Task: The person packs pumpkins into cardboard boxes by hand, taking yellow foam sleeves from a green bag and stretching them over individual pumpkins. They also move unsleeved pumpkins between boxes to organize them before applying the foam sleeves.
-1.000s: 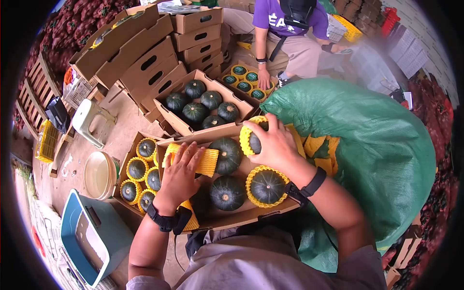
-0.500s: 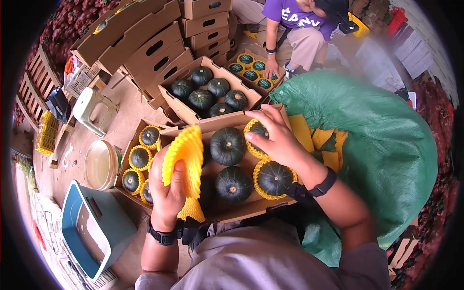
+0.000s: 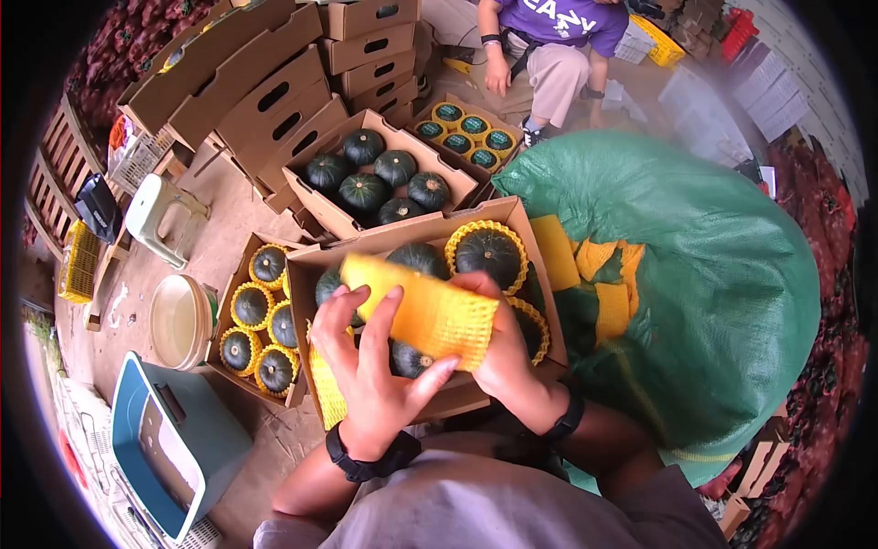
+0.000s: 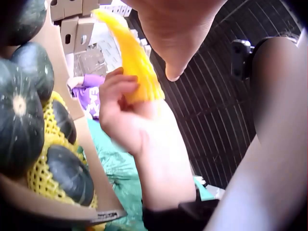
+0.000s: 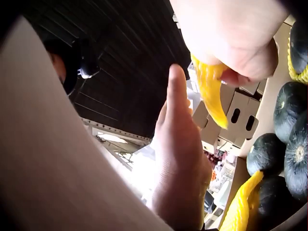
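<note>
Left hand point(image 3: 370, 361) held yellow foam net sleeve point(image 3: 425, 316) from below, thumb and fingers loosely extended along it. Sleeve stretched above cardboard box point(image 3: 416, 240) of dark green squashes point(image 3: 489, 252) (some netted). Right hand point(image 3: 498, 352) gripped sleeve's right end, fingers curled.

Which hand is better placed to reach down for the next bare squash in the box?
Probably the left hand: its fingers lie straight along the yellow foam net, while the right hand has a pinching grip on the net's end and sits over already netted squash.
</note>
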### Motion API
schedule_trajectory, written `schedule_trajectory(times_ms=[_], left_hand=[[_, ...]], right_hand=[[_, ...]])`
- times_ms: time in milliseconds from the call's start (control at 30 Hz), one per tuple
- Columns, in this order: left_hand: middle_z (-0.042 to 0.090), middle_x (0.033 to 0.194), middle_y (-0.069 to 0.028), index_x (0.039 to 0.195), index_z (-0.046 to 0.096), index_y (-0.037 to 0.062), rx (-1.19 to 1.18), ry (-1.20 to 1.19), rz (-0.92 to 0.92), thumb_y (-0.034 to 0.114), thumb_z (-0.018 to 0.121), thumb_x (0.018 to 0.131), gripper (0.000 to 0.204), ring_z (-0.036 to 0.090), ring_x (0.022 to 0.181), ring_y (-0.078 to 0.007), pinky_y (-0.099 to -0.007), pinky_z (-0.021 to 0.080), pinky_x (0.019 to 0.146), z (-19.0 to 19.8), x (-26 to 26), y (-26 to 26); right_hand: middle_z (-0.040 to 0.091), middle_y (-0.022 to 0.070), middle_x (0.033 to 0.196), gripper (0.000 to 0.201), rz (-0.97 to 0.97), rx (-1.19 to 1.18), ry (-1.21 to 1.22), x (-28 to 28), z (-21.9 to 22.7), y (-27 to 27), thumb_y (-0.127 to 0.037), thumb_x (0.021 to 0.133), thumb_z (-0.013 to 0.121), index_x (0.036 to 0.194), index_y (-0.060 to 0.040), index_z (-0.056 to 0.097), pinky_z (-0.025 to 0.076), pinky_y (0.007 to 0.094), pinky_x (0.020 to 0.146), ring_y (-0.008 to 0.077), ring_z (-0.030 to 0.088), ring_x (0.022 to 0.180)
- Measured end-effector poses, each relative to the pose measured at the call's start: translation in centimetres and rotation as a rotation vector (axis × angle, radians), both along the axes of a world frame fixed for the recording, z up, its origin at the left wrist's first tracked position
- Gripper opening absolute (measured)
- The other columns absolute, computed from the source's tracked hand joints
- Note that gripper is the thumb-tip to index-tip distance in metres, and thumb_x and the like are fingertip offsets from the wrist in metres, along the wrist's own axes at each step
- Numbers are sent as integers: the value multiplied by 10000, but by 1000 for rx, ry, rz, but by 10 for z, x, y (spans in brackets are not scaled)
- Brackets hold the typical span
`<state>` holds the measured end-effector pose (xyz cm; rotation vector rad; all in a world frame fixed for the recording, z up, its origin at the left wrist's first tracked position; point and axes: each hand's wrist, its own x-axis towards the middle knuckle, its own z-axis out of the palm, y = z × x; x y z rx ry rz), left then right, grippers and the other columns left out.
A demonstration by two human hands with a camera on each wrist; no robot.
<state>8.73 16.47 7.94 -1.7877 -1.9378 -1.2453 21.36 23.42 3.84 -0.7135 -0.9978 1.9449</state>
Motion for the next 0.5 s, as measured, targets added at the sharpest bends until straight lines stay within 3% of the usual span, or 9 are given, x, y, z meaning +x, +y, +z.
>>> schedule_trajectory(times_ms=[67,100,200,267,333,367,400,433,500], left_hand=[[421,1267,-203,1354,428,3,-227,-449,-312,359,823,647,885,417,1170,-344,-425,350,1003,-16,15,1],[474,1223,-199,1349,442,-19,-220,-649,-425,284,796,698,801,465,1134,-318,-395,382,980,-26,13,3],[615,992,-71,1116,593,-17,-164,-1587,-693,149,628,884,287,557,975,-159,-304,424,885,-47,-17,-8],[635,939,-42,994,607,18,-244,-1753,-874,155,569,932,156,582,918,-125,-274,440,840,-37,-19,-17],[643,958,-63,949,597,33,-323,-1804,-710,197,554,947,170,598,926,-134,-276,444,865,-34,-15,-16],[648,958,-68,947,596,37,-307,-1840,-568,202,547,952,172,600,936,-136,-277,440,875,-28,-11,-8],[653,959,-72,946,596,42,-290,-1868,-431,206,540,956,174,602,946,-139,-278,436,886,-25,-10,-3],[576,1194,-133,1085,603,12,-233,-1939,-530,284,609,915,321,529,1139,-200,-343,382,989,-36,-21,-1],[447,1337,-166,1186,583,38,-32,-1408,-600,331,679,850,457,425,1251,-271,-407,326,1043,-30,-7,-2]], right_hand=[[536,44,1049,305,-147,353,-41,-7,-15,0,-58,871,587,1142,-40,448,436,255,872,104,532,991],[511,33,1012,237,-173,97,69,-12,-4,-16,-70,887,556,1099,-44,452,423,254,878,102,517,958],[530,29,949,259,-213,707,-291,9,-16,-7,40,867,532,1102,-41,461,451,232,764,95,540,853],[573,29,918,238,-365,296,-117,9,-16,15,3,894,549,1125,-43,515,473,253,759,102,567,830],[621,53,1000,277,-26,-227,189,14,-13,23,-115,932,521,1196,-34,528,484,314,840,162,605,882],[623,90,1153,369,299,-699,485,24,-34,26,-212,948,487,1256,-10,509,458,367,944,223,610,1017],[602,120,1225,366,481,-630,650,30,-21,20,-217,939,499,1227,5,536,436,381,993,256,576,1125],[591,118,1240,384,427,-550,656,33,-5,14,-228,932,518,1237,5,531,419,383,1010,249,558,1152],[564,113,1278,426,353,-376,617,34,12,8,-245,920,552,1263,5,514,381,385,1043,236,516,1207]])
